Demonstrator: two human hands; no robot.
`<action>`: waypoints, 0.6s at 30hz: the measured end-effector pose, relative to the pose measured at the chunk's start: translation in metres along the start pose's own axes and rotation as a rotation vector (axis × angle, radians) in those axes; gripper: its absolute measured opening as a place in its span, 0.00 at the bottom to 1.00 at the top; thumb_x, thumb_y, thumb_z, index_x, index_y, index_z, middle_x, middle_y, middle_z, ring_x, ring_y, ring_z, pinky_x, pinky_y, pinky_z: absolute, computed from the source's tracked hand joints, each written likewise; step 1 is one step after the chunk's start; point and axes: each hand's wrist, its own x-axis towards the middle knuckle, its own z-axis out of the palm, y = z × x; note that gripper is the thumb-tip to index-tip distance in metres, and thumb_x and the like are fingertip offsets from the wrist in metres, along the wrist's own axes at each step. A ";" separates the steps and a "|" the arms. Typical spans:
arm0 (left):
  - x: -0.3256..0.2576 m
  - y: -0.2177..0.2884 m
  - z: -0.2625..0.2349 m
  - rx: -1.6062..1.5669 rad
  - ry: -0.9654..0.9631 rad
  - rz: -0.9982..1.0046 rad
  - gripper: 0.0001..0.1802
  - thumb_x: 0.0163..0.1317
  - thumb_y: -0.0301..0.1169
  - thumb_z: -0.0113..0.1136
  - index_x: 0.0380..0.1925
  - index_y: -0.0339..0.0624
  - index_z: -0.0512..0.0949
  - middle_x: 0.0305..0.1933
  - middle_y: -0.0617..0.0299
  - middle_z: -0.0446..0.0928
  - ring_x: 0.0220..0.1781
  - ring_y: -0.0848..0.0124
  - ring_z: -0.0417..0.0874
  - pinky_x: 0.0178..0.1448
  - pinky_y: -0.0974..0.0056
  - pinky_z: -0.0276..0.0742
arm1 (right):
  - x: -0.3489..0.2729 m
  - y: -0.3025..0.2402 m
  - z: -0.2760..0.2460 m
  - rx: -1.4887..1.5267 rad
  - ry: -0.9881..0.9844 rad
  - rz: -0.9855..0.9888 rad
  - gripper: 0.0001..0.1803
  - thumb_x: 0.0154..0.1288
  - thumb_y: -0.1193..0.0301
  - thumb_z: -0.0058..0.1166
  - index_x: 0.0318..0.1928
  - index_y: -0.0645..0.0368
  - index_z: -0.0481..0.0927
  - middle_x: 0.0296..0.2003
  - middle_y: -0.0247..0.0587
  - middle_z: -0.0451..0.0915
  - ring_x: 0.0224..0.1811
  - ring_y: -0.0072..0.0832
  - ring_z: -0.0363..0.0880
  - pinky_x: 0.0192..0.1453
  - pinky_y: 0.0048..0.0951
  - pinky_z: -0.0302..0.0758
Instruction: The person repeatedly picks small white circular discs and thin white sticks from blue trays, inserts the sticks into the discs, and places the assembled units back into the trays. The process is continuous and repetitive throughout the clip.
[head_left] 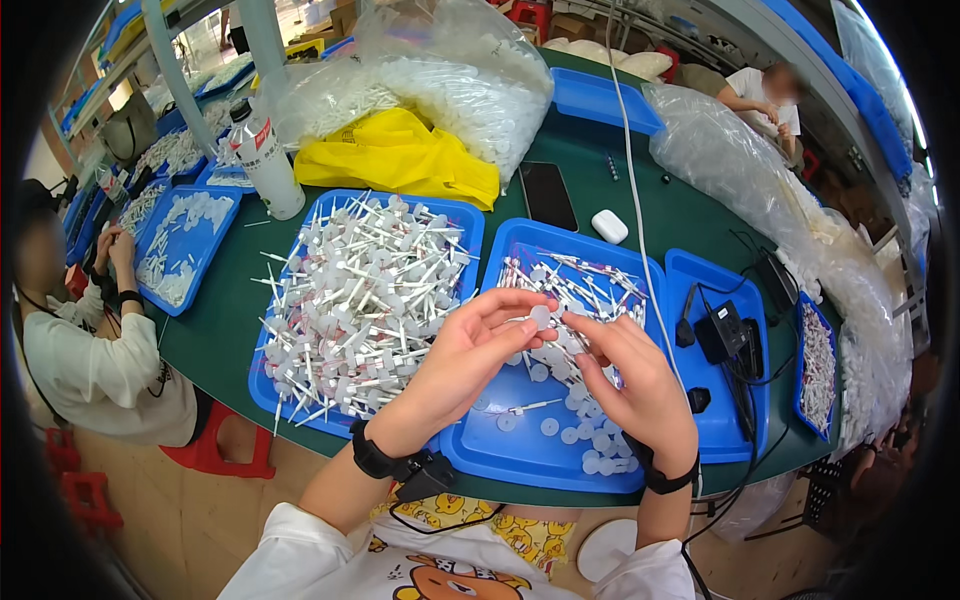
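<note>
Over the middle blue tray (470, 450), my left hand (475, 345) pinches a translucent white disc (541, 317) between thumb and fingertips. Whether a stick is attached to this disc is hidden. My right hand (638, 385) is close by on the right, its index fingertip just beside the disc and its thumb apart from the index finger. Nothing plainly shows between those fingers. Beneath both hands lie thin white sticks with reddish parts (610, 290), and loose translucent discs (600, 445) are scattered at the tray's near side.
A blue tray heaped with disc-topped white sticks (350, 300) stands left. Behind are a bottle (268, 165), yellow bag (400, 160), phone (548, 196) and white case (609, 226). A white cable (632, 150) crosses the table. Black adapters (722, 330) fill a right tray. Co-workers (90, 340) sit nearby.
</note>
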 end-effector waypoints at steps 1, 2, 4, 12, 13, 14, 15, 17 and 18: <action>0.000 0.000 0.000 -0.003 0.004 -0.002 0.16 0.73 0.25 0.55 0.58 0.35 0.73 0.61 0.53 0.77 0.57 0.68 0.82 0.63 0.65 0.76 | 0.000 0.000 0.001 0.007 0.005 -0.002 0.22 0.60 0.83 0.60 0.56 0.61 0.81 0.30 0.40 0.77 0.32 0.32 0.74 0.37 0.31 0.72; 0.000 -0.001 0.000 -0.001 0.013 0.003 0.16 0.73 0.26 0.55 0.58 0.35 0.73 0.61 0.53 0.77 0.57 0.69 0.82 0.63 0.65 0.76 | 0.000 0.001 0.001 -0.010 0.000 -0.020 0.22 0.59 0.83 0.60 0.56 0.61 0.81 0.30 0.40 0.77 0.32 0.33 0.74 0.37 0.31 0.72; 0.001 -0.001 0.000 0.001 0.028 0.012 0.16 0.73 0.26 0.55 0.58 0.35 0.73 0.60 0.53 0.78 0.56 0.70 0.81 0.63 0.65 0.76 | 0.000 0.002 0.000 -0.045 -0.010 -0.056 0.22 0.59 0.83 0.60 0.56 0.62 0.81 0.30 0.41 0.77 0.32 0.33 0.74 0.37 0.32 0.72; 0.002 -0.003 -0.001 -0.004 0.045 0.021 0.17 0.73 0.27 0.56 0.59 0.34 0.73 0.60 0.53 0.78 0.56 0.71 0.81 0.63 0.65 0.76 | 0.002 0.000 0.002 -0.042 -0.018 -0.064 0.21 0.58 0.84 0.59 0.54 0.61 0.81 0.30 0.41 0.76 0.34 0.37 0.74 0.38 0.34 0.71; 0.002 -0.003 -0.002 -0.004 0.050 0.022 0.17 0.73 0.27 0.56 0.59 0.34 0.73 0.60 0.53 0.78 0.56 0.71 0.81 0.63 0.65 0.76 | 0.002 -0.001 0.002 -0.046 -0.023 -0.069 0.21 0.58 0.84 0.59 0.54 0.61 0.82 0.30 0.41 0.76 0.34 0.37 0.74 0.38 0.34 0.71; 0.002 -0.003 -0.001 -0.005 0.050 0.016 0.17 0.73 0.27 0.56 0.59 0.34 0.73 0.60 0.53 0.78 0.55 0.71 0.81 0.63 0.65 0.76 | 0.002 0.000 0.003 -0.052 -0.010 -0.070 0.21 0.58 0.84 0.59 0.54 0.60 0.82 0.30 0.41 0.76 0.34 0.37 0.74 0.38 0.34 0.72; 0.002 -0.002 -0.001 -0.007 0.051 0.011 0.17 0.73 0.27 0.56 0.59 0.34 0.73 0.60 0.53 0.78 0.55 0.71 0.81 0.63 0.65 0.76 | 0.001 0.001 0.003 -0.058 0.002 -0.070 0.21 0.58 0.84 0.59 0.54 0.60 0.82 0.30 0.41 0.76 0.34 0.37 0.74 0.39 0.34 0.72; 0.002 -0.002 -0.001 -0.002 0.048 0.002 0.17 0.73 0.27 0.56 0.59 0.34 0.73 0.60 0.53 0.78 0.55 0.71 0.81 0.63 0.65 0.76 | 0.000 0.002 0.003 -0.074 0.016 -0.062 0.21 0.58 0.84 0.59 0.53 0.60 0.82 0.31 0.41 0.75 0.35 0.37 0.74 0.40 0.35 0.72; 0.002 -0.002 -0.001 0.004 0.045 -0.002 0.17 0.73 0.27 0.56 0.59 0.34 0.73 0.60 0.53 0.78 0.55 0.71 0.81 0.63 0.65 0.76 | -0.001 0.002 0.002 -0.085 0.018 -0.053 0.21 0.58 0.84 0.58 0.53 0.59 0.82 0.31 0.41 0.74 0.36 0.38 0.74 0.41 0.36 0.73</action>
